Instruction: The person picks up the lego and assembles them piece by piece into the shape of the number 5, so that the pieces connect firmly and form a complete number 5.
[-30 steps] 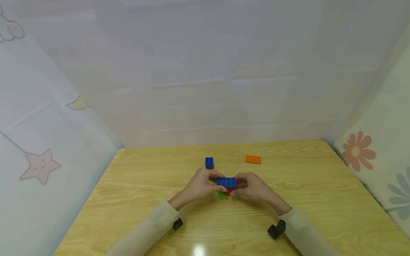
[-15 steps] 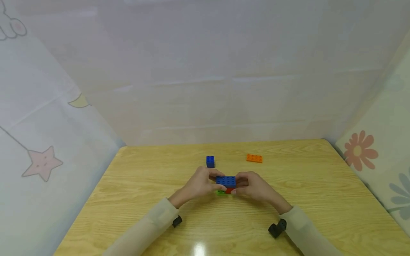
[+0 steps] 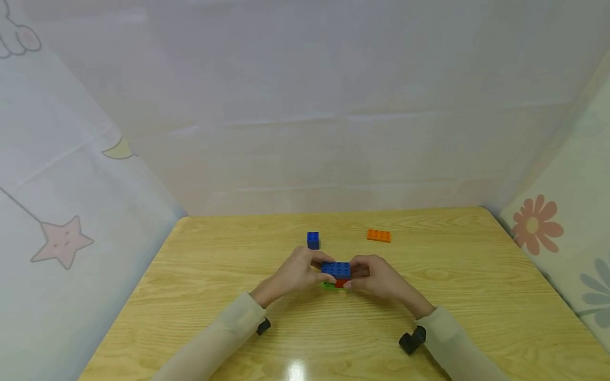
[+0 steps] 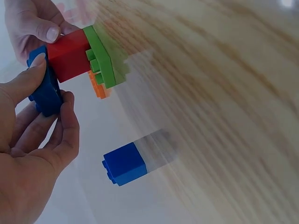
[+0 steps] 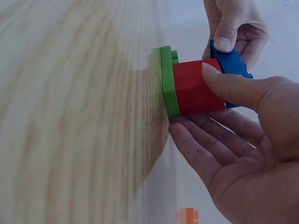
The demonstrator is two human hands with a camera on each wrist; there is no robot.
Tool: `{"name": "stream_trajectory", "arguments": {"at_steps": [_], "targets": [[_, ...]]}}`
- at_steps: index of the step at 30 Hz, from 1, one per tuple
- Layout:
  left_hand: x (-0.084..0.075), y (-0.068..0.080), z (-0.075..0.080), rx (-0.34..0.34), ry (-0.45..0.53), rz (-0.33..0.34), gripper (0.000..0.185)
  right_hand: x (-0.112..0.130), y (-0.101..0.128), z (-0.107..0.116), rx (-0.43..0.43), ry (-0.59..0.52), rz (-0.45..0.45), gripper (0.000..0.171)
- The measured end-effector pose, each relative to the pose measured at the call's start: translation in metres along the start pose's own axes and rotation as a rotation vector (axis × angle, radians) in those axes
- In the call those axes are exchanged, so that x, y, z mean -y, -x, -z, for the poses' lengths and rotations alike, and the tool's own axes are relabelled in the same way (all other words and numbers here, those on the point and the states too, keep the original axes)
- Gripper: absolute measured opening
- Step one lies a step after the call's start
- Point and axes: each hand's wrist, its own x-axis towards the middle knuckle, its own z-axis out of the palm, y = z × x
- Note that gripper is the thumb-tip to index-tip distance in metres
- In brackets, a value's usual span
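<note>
Wooden table (image 3: pixel 200 264), oblong blue brick (image 3: pixel 339 270)

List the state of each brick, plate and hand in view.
Long blue brick, studs up over the red brick, overhanging it; full seating unclear.
Red brick, standing on the green plate.
Green plate, flat on the table, some studs bare.
Small blue brick, upright, apart from the others.
Orange plate, flat, studs up, apart.
Left hand, pinching the long blue brick.
Right hand, gripping the red brick.
</note>
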Motion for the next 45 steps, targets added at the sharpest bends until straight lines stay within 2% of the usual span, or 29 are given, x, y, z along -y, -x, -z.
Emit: {"name": "stream_trajectory", "arguments": {"at_steps": [7, 31, 45], "targets": [[0.0, -0.0033, 0.0009, -0.004, -0.055, -0.054, 0.041, 0.0015, 0.0005, 0.0022, -0.015, 0.022, -0.001, 0.027], [-0.0056, -0.0057, 0.0033, 0.061, -0.144, -0.088, 0.046, 0.0036, 0.0017, 0.0017, -0.015, 0.033, -0.009, 0.025], [-0.0072, -0.0081, 0.0073, 0.085, -0.211, -0.136, 0.047, 0.0014, 0.0014, 0.0004, -0.015, 0.011, -0.038, 0.023]]}}
